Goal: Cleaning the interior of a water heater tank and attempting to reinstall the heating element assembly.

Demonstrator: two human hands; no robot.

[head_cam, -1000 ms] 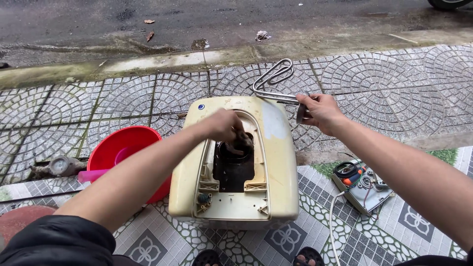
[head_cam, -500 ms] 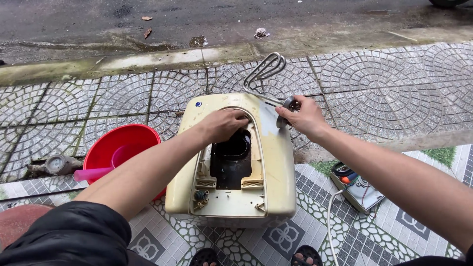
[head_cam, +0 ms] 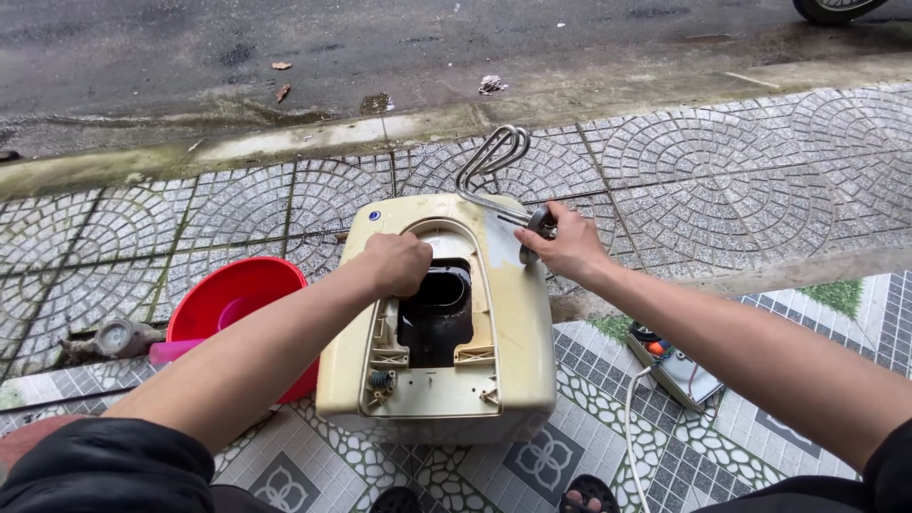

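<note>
The cream-coloured water heater casing (head_cam: 446, 313) is lying on its back on the patterned paving tiles (head_cam: 722, 180), in the middle of the view, with its dark oblong opening (head_cam: 437, 309) facing up; it is being steadied at the upper rim of that opening by the left hand (head_cam: 399, 263), which is curled over the edge with the fingers closed on the plastic lip, though how firmly cannot be told; the wet road (head_cam: 380, 47) is running across the top of the view beyond a low concrete kerb (head_cam: 285, 142); a red plastic basin (head_cam: 233, 304) is sitting just beside the casing on its left, partly hidden by the left forearm; the right hand (head_cam: 560, 249) is resting at the casing's upper right corner and is being closed around the round base of a coiled metal heating element (head_cam: 494, 161), whose bent loops are sticking out over the tiles beyond the casing; a small grey and white device (head_cam: 676, 366) with a white cord is lying on the tiles to the right, near the casing; a small round gauge (head_cam: 114, 337) is lying at the far left, well apart from both hands.
</note>
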